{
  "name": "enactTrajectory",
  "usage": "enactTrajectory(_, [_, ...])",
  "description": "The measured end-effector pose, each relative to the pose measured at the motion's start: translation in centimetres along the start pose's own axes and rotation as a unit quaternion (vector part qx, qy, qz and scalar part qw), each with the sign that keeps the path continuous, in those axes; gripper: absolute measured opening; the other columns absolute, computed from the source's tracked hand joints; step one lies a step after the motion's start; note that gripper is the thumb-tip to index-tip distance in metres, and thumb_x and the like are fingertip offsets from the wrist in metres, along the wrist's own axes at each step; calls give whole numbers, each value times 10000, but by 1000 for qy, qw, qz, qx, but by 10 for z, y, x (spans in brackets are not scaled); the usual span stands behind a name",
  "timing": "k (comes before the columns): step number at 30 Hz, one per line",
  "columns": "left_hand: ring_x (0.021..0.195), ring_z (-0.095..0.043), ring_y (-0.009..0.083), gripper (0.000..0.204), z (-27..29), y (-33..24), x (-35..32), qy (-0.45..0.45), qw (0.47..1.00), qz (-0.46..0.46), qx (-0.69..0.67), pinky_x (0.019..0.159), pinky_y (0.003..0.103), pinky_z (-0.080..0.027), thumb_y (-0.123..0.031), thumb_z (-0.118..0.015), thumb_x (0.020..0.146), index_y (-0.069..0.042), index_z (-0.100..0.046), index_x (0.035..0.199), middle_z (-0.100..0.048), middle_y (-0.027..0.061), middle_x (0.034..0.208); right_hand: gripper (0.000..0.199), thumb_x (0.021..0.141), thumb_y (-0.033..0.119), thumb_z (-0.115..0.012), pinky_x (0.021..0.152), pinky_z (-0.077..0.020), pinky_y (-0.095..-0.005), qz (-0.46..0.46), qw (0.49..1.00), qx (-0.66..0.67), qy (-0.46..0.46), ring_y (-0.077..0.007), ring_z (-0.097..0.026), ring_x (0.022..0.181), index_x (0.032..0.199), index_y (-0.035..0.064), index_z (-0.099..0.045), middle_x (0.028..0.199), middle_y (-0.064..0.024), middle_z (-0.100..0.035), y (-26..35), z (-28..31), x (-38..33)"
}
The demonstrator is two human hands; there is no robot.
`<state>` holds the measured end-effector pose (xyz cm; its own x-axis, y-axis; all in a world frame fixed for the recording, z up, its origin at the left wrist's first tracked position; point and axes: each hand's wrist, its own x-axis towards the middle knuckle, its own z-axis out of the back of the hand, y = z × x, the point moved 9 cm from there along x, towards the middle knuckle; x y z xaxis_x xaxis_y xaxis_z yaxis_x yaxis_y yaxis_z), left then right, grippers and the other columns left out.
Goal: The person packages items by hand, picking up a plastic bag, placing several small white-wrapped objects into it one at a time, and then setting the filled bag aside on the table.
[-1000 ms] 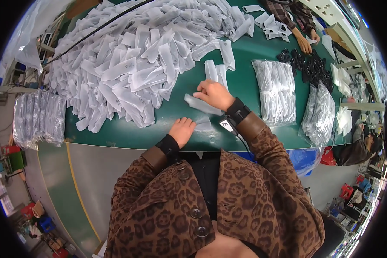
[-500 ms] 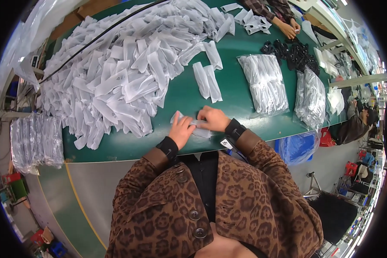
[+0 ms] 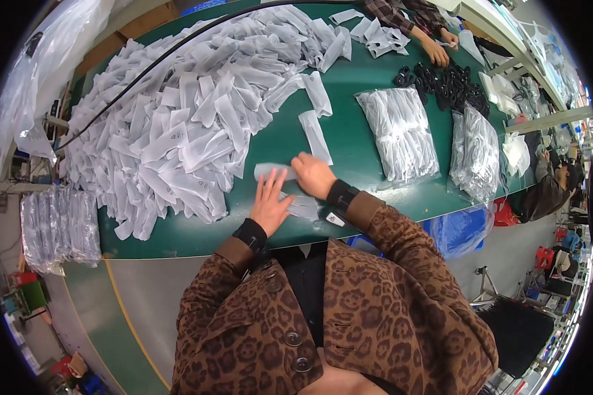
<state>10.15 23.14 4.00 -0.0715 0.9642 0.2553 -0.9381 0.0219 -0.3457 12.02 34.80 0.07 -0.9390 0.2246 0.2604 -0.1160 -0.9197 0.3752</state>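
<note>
A frosted white plastic sleeve (image 3: pixel 266 172) lies flat on the table under my hands. My left hand (image 3: pixel 271 203) rests with its fingers stretched out across that sleeve. My right hand (image 3: pixel 315 176) has its fingers bent and closed at the sleeve's right end. Closer to the table edge is a second frosted sleeve (image 3: pixel 303 207), partly covered by my left hand. Beyond my right hand a single sleeve (image 3: pixel 316 138) lies lengthwise, and another sleeve (image 3: pixel 317 95) is behind it.
A large heap of sleeves (image 3: pixel 171 131) fills the table's left side, crossed by a black cable (image 3: pixel 145 62). Clear bags of packed white items (image 3: pixel 398 135) lie to the right, near black coiled items (image 3: pixel 435 82). Across the table, a co-worker's hands (image 3: pixel 435 51) are busy. Wrapped bundles (image 3: pixel 60 227) sit far left.
One of the two side-by-side sleeves beyond my hands has gone from there. A sleeve now lies under my fingers, with another nearer the edge. My left hand has spread its fingers.
</note>
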Motion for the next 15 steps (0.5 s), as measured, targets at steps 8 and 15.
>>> enactTrajectory(8, [1272, -369, 377, 542, -54, 20, -5, 75, 993, 17, -88, 1070, 534, -300, -154, -792, 641, -115, -595, 1144, -436, 139, 1340, 333, 720, 195, -732, 689, -513, -432, -250, 963, -17, -98, -354, -605, 861, 934, 23, -543, 893, -169, -556, -66, 52, -10])
enactTrajectory(15, [1270, -369, 371, 638, -32, -3, 30, 56, 996, 4, -72, 1052, 533, -310, -223, -834, 598, -142, -587, 1181, -418, 146, 1354, 340, 707, 204, -745, 720, -508, -431, -135, 988, 63, 35, -343, -612, 860, 971, 71, -579, 960, -162, -562, -68, 3, -19])
